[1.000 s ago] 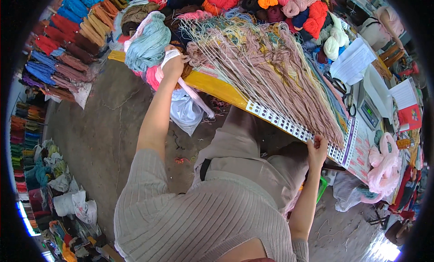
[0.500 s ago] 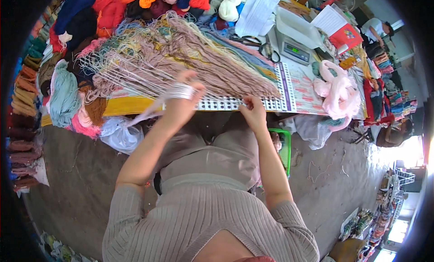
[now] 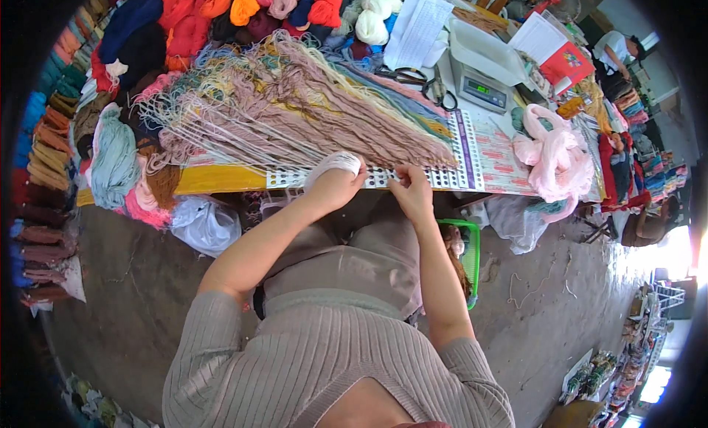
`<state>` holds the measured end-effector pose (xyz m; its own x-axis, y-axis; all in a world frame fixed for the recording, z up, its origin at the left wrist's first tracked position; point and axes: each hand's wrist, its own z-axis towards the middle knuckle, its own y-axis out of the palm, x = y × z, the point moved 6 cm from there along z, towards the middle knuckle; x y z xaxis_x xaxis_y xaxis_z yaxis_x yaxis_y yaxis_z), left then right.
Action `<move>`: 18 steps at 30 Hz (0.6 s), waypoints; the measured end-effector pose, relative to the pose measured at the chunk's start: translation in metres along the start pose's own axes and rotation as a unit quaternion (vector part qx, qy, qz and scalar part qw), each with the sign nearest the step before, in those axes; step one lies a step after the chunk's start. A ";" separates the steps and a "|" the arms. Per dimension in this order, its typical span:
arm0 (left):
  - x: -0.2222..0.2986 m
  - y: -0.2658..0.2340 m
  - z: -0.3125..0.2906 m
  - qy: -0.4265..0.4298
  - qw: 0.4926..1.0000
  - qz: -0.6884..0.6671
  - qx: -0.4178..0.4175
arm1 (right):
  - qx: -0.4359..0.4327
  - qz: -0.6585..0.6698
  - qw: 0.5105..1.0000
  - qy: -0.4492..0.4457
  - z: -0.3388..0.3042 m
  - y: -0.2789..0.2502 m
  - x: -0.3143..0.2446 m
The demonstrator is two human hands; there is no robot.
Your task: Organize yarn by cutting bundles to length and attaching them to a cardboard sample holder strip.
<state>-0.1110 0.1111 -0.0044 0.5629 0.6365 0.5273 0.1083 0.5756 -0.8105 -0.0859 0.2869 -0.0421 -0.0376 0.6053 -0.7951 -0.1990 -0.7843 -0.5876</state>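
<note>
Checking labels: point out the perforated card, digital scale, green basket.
perforated card [image 3: 377,179], head view: front strip
digital scale [image 3: 484,94], head view: front panel
green basket [image 3: 476,264], head view: right rim

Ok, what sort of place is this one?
Probably a yarn workshop: coloured skeins heaped on the table, threads fanned out from a punched card, and a digital scale.

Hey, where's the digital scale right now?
In the head view, the scale sits on the right part of the table, beyond the right hand, between the black scissors and the red page.
</note>
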 end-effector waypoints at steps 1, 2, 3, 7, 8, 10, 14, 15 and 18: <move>-0.018 0.010 -0.010 -0.177 0.930 -0.298 -0.125 | -0.008 0.001 1.000 -0.004 0.001 0.003 -0.003; -0.027 0.006 -0.018 -0.215 0.879 -0.405 -0.132 | -0.012 -0.016 1.000 -0.005 0.000 0.002 -0.006; -0.037 -0.003 -0.024 -0.248 0.816 -0.505 -0.130 | -0.010 -0.039 0.999 -0.013 0.000 0.001 -0.006; -0.111 -0.101 -0.014 -0.258 0.705 -0.659 -0.035 | 0.002 -0.054 0.998 -0.036 -0.004 -0.006 -0.008; -0.143 -0.125 -0.018 -0.248 0.657 -0.712 -0.011 | -0.008 -0.073 0.996 -0.042 -0.005 -0.005 -0.013; -0.199 -0.173 -0.024 -0.307 0.596 -0.735 0.102 | -0.014 -0.097 0.994 -0.047 -0.006 -0.006 -0.017; -0.307 -0.247 -0.050 -0.325 0.587 -0.716 0.193 | -0.024 -0.085 0.994 -0.058 -0.006 0.002 -0.022; -0.315 -0.257 -0.044 -0.358 0.622 -0.657 0.229 | -0.023 -0.090 0.994 -0.057 -0.006 0.001 -0.021; -0.328 -0.285 -0.046 -0.387 0.755 -0.399 0.348 | -0.028 -0.089 0.995 -0.040 -0.007 0.002 -0.012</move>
<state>-0.2894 -0.2852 0.0414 -0.1299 -0.1022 0.9863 -0.4482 0.8933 0.0335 -0.0788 0.2769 -0.0348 -0.0844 0.7418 -0.6653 -0.1546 -0.6694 -0.7267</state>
